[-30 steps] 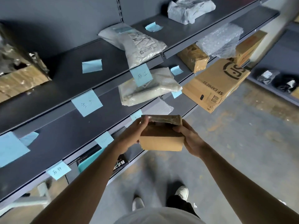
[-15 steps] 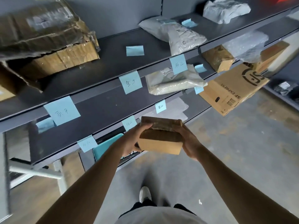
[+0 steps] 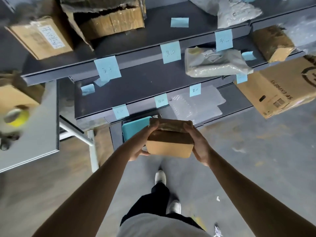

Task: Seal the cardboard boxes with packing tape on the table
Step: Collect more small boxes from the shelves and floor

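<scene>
Before grey shelving (image 3: 145,81), over concrete floor (image 3: 256,159): hands (image 3: 140,144) (image 3: 199,146) clasping a cardboard box (image 3: 169,147) (table (image 3: 42,125) leftward).

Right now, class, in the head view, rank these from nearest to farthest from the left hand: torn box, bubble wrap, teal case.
1. Teal case, low shelf, right beside the left hand holding the small box.
2. Bubble wrap, low shelf, up and to the right.
3. Torn box, highest shelf in view, far upper left.
</scene>
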A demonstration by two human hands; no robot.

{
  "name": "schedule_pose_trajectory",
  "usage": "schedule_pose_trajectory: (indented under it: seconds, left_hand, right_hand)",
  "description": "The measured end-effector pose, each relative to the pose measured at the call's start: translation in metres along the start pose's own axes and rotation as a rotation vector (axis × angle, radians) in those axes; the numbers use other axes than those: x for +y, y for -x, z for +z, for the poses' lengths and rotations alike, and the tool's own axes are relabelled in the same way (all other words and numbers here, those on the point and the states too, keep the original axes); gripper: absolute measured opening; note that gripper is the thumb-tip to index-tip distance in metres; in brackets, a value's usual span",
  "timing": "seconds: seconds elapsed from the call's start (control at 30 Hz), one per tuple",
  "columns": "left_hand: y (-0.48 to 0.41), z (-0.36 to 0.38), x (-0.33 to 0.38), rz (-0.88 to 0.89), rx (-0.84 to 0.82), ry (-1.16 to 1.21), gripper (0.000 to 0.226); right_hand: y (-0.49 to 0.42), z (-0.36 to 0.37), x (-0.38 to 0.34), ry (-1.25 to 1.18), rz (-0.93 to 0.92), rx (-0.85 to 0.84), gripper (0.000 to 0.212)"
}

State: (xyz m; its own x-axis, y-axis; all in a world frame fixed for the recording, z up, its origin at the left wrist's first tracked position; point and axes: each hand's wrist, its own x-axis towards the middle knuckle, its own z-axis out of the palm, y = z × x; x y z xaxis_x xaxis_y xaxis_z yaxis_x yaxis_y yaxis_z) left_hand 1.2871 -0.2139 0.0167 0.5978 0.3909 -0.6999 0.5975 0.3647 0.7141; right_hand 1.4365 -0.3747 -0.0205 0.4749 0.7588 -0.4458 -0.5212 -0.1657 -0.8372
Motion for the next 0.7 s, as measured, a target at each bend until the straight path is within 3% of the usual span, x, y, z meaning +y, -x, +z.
schedule_pose_trajectory:
  seconds: [0.07, 0.13, 0.47, 0.57, 0.7]
  left_hand:
    - [0.016, -0.005, -0.013, -0.014, 0.034, 0.025, 0.105]
    - [0.033, -0.012, -0.028, -0.013, 0.053, 0.063, 0.109]
    - [0.108, -0.068, -0.075, -0.008, 0.143, 0.112, 0.058]
    - [0.128, -0.097, -0.092, -0.007, 0.17, 0.148, 0.04]
    - [0.152, -0.144, -0.119, -0.002, 0.211, 0.184, 0.035]
  right_hand:
    - [0.006, 0.008, 0.01, 0.003, 0.009, -0.047, 0.085]
    - [0.011, 0.019, 0.019, 0.014, 0.023, -0.079, 0.088]
    - [0.026, 0.102, 0.051, 0.118, 0.038, -0.205, 0.067]
    - [0.022, 0.133, 0.071, 0.204, 0.08, -0.212, 0.07]
    - [0.012, 0.175, 0.105, 0.306, 0.095, -0.254, 0.074]
